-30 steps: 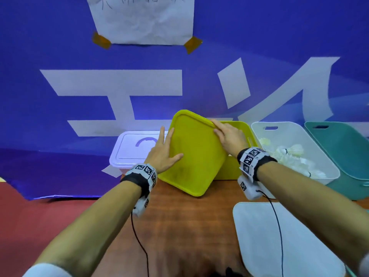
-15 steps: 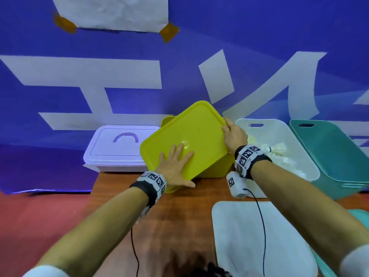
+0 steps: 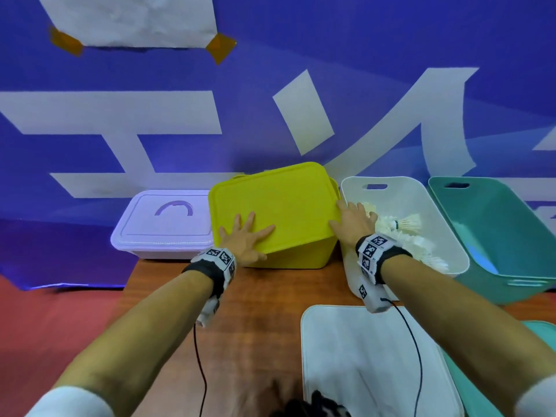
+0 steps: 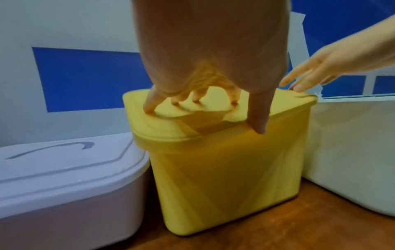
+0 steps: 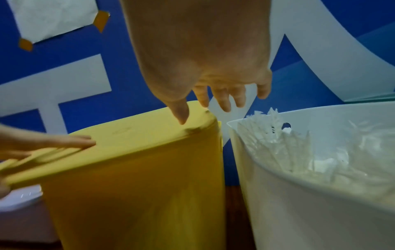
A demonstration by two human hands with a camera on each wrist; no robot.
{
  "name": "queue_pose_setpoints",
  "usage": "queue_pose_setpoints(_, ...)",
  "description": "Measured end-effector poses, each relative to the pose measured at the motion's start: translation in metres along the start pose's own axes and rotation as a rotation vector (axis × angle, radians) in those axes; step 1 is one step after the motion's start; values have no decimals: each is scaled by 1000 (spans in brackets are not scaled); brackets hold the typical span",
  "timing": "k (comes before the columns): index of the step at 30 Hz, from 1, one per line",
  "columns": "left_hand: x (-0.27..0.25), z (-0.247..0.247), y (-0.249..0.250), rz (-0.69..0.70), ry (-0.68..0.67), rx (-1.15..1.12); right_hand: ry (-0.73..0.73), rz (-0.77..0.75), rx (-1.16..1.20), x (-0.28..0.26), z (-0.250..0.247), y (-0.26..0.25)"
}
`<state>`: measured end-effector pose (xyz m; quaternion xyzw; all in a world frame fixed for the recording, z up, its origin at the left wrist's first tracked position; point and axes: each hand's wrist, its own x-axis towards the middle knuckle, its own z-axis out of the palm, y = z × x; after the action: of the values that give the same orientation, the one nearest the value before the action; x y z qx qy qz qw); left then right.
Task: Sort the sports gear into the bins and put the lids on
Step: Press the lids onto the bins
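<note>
A yellow lid (image 3: 282,203) lies askew on the yellow bin (image 3: 301,254), its near left corner overhanging the rim. My left hand (image 3: 245,236) presses flat on the lid's near left part, fingers spread (image 4: 149,106). My right hand (image 3: 353,219) rests at the lid's right edge, thumb tip (image 5: 181,116) on the lid (image 5: 132,135) and fingers straight over the gap. To the right stands a white bin (image 3: 445,236) holding several white shuttlecocks (image 3: 406,227). A white lid (image 3: 370,365) lies flat on the table near me.
A pale lilac box (image 3: 162,227) with its lid on stands left of the yellow bin. A teal bin (image 3: 511,236) stands open at far right, a teal lid (image 3: 469,386) partly under the white one. A blue banner (image 3: 270,115) hangs close behind. Wooden table (image 3: 264,311).
The yellow lid has gone from held tilted on edge to lying nearly flat on the yellow bin. Both hands moved with it, and the left now presses on top.
</note>
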<state>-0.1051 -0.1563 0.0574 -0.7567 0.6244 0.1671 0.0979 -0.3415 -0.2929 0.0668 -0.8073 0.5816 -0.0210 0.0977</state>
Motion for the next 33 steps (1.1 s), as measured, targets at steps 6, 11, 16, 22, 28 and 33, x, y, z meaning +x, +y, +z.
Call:
queue_pose_setpoints(6,9,-21,-8,61,-105,-26,-48,-268,-109,0,9,-4)
queue_pose_setpoints(11,18,-26,-17,127,-96,57,-247,-353,-147,4,11,-7)
queue_pose_setpoints(16,29,-12,-35,28,-15,91,-237,-387,-236,2,20,-7)
queue_pose_setpoints(22,31,10,-36,26,59,33,-189,-398,-279,-3,24,-5)
queue_pose_setpoints(28,31,16,-33,56,95,-3,-112,-392,-312,-9,30,4)
queue_pose_setpoints(33,31,17,-33,73,101,-7,-50,-407,-280,-11,34,6)
